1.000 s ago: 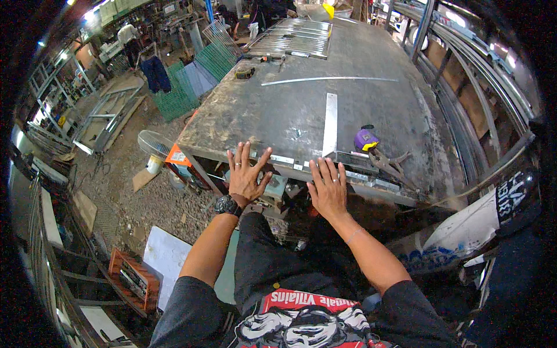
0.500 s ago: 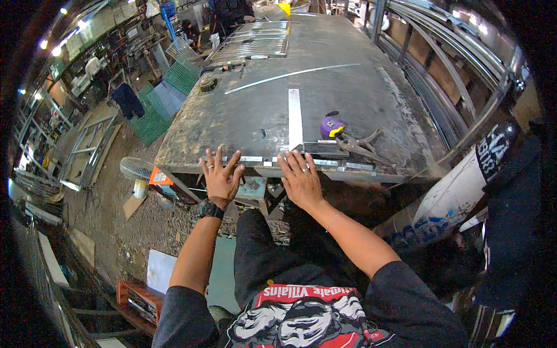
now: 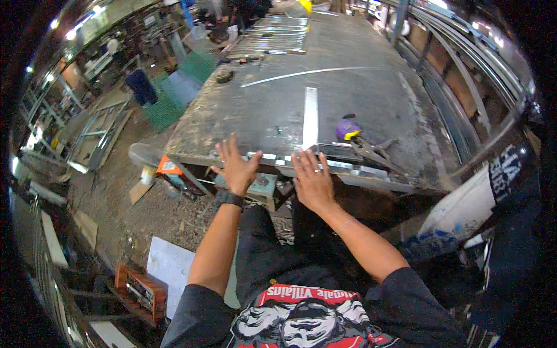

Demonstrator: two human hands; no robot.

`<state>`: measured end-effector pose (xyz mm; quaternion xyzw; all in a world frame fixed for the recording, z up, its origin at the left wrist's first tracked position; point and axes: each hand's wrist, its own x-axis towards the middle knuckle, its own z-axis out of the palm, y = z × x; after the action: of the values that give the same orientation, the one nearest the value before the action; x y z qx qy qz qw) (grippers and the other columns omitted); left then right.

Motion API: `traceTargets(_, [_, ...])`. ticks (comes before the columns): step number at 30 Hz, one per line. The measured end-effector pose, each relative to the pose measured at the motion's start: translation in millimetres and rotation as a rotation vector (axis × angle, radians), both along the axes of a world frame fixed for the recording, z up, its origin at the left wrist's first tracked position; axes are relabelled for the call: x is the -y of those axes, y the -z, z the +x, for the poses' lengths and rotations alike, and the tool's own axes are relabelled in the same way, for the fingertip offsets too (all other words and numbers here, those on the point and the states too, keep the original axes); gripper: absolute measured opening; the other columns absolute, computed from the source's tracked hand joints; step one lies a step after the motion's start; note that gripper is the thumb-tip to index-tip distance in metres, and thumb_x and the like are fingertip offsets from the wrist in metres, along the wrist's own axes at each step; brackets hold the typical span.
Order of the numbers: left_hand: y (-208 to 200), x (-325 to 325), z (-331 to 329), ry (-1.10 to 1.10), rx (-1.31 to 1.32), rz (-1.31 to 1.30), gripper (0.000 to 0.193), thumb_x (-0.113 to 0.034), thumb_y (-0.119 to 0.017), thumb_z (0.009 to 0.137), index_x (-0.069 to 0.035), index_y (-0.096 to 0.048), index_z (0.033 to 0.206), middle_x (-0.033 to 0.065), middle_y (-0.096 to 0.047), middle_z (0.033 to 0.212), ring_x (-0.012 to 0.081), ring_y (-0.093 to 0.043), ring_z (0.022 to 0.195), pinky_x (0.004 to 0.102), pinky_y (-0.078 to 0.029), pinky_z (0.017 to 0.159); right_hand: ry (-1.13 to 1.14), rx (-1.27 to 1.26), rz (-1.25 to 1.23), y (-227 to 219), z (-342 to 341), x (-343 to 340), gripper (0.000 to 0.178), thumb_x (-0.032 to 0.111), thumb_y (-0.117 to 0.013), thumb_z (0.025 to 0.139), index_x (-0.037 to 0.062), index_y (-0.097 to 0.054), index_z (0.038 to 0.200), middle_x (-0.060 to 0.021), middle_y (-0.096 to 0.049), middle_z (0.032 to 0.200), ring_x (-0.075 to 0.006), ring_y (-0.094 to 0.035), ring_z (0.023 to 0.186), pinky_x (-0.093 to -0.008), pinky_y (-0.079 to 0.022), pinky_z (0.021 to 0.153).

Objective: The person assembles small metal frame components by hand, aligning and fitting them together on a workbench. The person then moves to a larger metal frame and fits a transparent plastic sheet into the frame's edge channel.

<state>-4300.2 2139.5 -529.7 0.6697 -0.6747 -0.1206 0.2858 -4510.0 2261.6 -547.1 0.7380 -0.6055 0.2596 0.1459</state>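
Both my hands are at the near edge of a dark worktable (image 3: 243,110). My left hand (image 3: 237,171) is spread, its fingertips over the edge beside a short silver metal piece (image 3: 268,156). It holds nothing. My right hand (image 3: 314,180) is also spread, its fingertips at the edge pieces just below a flat pale metal strip (image 3: 311,116). Whether it touches them I cannot tell. To its right, more silver pieces (image 3: 371,172) lie along the edge, with a flat dark piece (image 3: 342,152) behind. Beyond rest locking pliers (image 3: 376,152) and a purple and yellow tape measure (image 3: 348,129).
A long thin metal strip (image 3: 307,73) lies across the table. Farther back are a black and yellow tape measure (image 3: 224,76), a hammer-like tool (image 3: 241,60) and a barred metal grille (image 3: 275,35). A white cylinder (image 3: 464,203) leans at right; a fan (image 3: 146,155) stands left.
My left hand has lifted and tilted, its fingers shifting off the metal pieces. My right hand stays near the edge. The whole view has swung, so the table appears farther right.
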Motion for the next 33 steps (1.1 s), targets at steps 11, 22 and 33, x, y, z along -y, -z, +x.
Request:
traceTargets(11, [9, 7, 3, 0.079, -0.067, -0.033, 0.103, -0.063, -0.077, 0.087, -0.024, -0.031, 0.17, 0.0198, -0.023, 0.177, 0.0394, -0.002, 0.166, 0.0825, -0.004, 0.119, 0.202, 0.195, -0.265, 13, -46, -66, 0.071, 0.021, -0.069, 0.097, 0.0055, -0.045, 0.161, -0.0209, -0.037, 0.17, -0.0413, -0.03, 0.159, -0.0595, -0.019, 0.129])
traceTargets(22, [5, 5, 3, 0.11, -0.103, -0.033, 0.099, -0.064, -0.075, 0.087, -0.023, -0.036, 0.168, 0.0212, -0.022, 0.177, 0.041, 0.002, 0.166, 0.0829, -0.001, 0.118, 0.165, 0.101, -0.029, 14, -50, -54, 0.075, 0.019, -0.074, 0.092, 0.004, -0.046, 0.16, -0.014, -0.044, 0.166, -0.0361, -0.033, 0.158, -0.0578, -0.02, 0.131])
traceTargets(33, [2, 3, 1, 0.109, -0.068, -0.032, 0.093, -0.063, -0.074, 0.089, -0.024, -0.039, 0.167, 0.0217, -0.025, 0.176, 0.0436, 0.001, 0.166, 0.0848, -0.003, 0.116, 0.305, 0.132, -0.003, 11, -26, -51, 0.067, 0.017, -0.068, 0.094, 0.0048, -0.049, 0.157, -0.0145, -0.048, 0.164, -0.0384, -0.033, 0.158, -0.059, -0.02, 0.129])
